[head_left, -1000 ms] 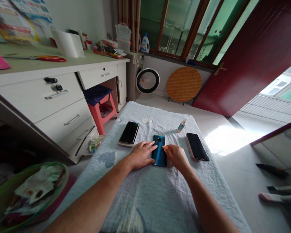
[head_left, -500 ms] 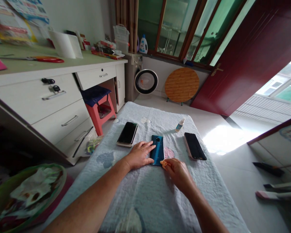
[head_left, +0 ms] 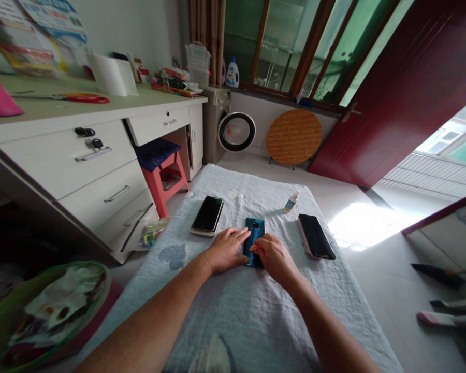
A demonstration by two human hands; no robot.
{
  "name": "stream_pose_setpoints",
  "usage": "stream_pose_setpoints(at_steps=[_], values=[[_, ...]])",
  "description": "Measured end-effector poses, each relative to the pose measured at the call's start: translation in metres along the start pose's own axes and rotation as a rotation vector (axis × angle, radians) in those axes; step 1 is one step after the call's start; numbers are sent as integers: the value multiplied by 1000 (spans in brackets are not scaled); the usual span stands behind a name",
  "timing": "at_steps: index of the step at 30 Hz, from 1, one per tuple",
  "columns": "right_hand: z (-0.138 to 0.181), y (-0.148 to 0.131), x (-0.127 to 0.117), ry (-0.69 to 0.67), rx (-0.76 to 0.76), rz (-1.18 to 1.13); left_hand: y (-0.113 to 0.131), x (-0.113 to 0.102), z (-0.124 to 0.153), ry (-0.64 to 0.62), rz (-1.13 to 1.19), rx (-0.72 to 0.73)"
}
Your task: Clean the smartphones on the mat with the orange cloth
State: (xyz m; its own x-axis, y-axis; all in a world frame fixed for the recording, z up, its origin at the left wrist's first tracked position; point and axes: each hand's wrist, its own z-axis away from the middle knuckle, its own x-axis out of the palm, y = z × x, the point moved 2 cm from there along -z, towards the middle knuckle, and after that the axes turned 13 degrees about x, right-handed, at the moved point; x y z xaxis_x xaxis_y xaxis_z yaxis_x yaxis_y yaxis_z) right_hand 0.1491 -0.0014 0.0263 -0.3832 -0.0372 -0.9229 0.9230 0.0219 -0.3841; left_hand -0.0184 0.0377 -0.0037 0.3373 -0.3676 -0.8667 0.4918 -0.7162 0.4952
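A blue phone lies back side up on the cloth-covered surface, its camera block at the far end. My left hand rests against its left edge with the fingers stretched out. Pinched in my right hand is a small orange cloth, pressed onto the middle of the phone's back. To the left lies a black-screened phone on top of a pale flat box or case. Another dark phone lies to the right. A small spray bottle stands beyond the blue phone.
At the left is a white desk with drawers, and a red stool stands beside it. A waste basket sits at the lower left. Behind are a washing machine with its door open and a round wooden tabletop.
My right hand has moved up and left with the orange cloth, from the phone's lower right corner to the middle of its back. My left hand stays in place. The view shifted slightly.
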Motion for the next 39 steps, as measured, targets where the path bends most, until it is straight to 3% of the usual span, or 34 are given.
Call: stream_pose_setpoints(at_steps=[4, 9, 15, 26, 39], values=[[-32, 4, 0, 71, 17, 56, 1, -2, 1, 10, 13, -4], [-64, 12, 0, 132, 142, 144, 2, -4, 0, 20, 15, 10], [-78, 11, 3, 140, 154, 177, 3, -5, 0, 30, 17, 5], [-32, -1, -3, -34, -146, -13, 4, -5, 1, -10, 29, -64], [22, 9, -27, -370, -175, -229, 3, -4, 0, -39, -17, -50]])
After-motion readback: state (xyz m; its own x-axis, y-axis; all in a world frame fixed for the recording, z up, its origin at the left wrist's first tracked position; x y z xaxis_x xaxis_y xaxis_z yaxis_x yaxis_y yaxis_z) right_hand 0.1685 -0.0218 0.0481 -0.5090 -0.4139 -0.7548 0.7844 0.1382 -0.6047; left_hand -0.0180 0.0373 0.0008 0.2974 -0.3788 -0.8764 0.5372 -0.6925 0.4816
